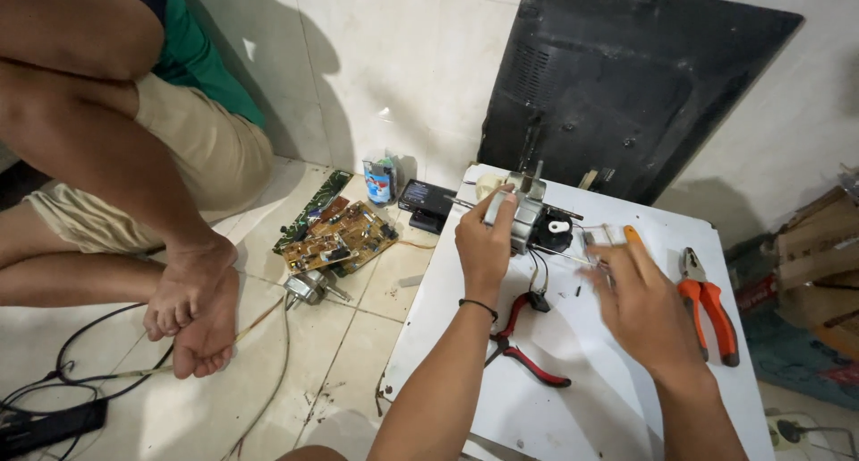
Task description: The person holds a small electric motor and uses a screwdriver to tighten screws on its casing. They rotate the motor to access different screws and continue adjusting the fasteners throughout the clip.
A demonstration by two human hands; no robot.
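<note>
A small grey metal fan motor (533, 212) with black wires stands on a low white table (582, 371). My left hand (486, 244) grips the motor's left side. My right hand (637, 302) is closed around a tool with an orange handle (633, 237), its tip near the motor's right side, where a small clear part lies. A black band circles my left wrist.
Orange-handled pliers (707, 309) lie at the table's right, red-handled cutters (523, 336) by my left forearm. Circuit boards (338, 233), a second small motor (310, 286) and cables lie on the tiled floor. Another person's bare feet (192, 304) rest left. A black panel (617, 85) leans on the wall.
</note>
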